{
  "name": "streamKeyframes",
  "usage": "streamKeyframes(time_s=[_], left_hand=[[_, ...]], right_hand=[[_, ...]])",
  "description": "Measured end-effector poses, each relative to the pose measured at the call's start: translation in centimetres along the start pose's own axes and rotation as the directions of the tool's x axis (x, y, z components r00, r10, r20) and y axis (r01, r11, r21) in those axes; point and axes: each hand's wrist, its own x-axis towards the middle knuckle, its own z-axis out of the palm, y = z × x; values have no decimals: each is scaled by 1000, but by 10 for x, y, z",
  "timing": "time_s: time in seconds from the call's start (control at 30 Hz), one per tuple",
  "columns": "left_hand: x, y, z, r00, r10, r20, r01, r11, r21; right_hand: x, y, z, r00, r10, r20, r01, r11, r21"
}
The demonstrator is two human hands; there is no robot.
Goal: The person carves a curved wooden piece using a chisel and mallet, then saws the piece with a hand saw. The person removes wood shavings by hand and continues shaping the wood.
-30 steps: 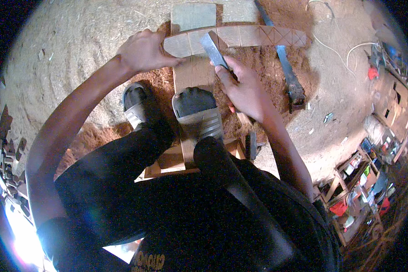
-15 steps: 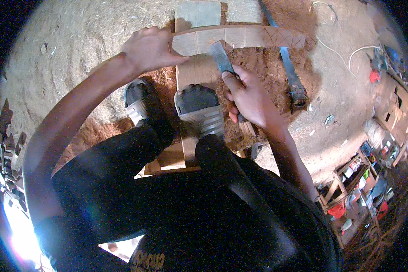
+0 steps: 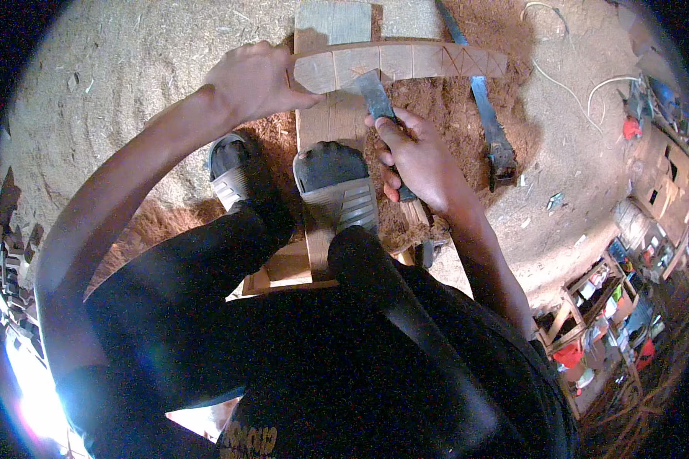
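Observation:
A curved wooden piece (image 3: pixel 429 60), scored with several cross lines and zigzag marks toward its right end, lies across a plank (image 3: pixel 333 122). My left hand (image 3: pixel 254 80) is closed around its left end, the thumb along the near side. In my right hand (image 3: pixel 423 157) is a wide flat-bladed chisel (image 3: pixel 376 95), its metal blade angled up and to the left. The blade's tip is at the near edge of the curved piece; whether it touches cannot be made out. My sandalled right foot (image 3: pixel 335 183) presses on the plank, with the left foot (image 3: pixel 236 170) beside it.
A handsaw (image 3: pixel 488 115) with a dark handle lies on sawdust, passing beneath the curved piece. A pale cord (image 3: pixel 563 84) loops over the ground farther right. Wooden crates and mixed clutter (image 3: pixel 601 298) stand at the right. A wooden frame (image 3: pixel 287 271) shows below my legs.
The curved piece's right end has shifted slightly left. My right hand and the chisel have moved a little toward me and right. My left hand keeps its hold.

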Motion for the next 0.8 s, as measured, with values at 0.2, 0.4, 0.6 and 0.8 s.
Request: streamKeyframes(time_s=[0.2, 0.4, 0.6, 0.8], left_hand=[[1, 0, 1, 999, 32, -31, -32, 999, 3], [-1, 1, 7, 996, 41, -74, -40, 999, 14], [4, 3, 9, 997, 42, -66, -40, 999, 36], [2, 6, 6, 995, 59, -79, -57, 998, 29]], right_hand=[[-2, 0, 3, 1000, 16, -15, -15, 997, 70], [2, 3, 7, 1000, -22, 18, 20, 996, 90], [2, 10, 10, 998, -63, 6, 61, 988, 143], [0, 6, 15, 999, -37, -16, 39, 987, 157]])
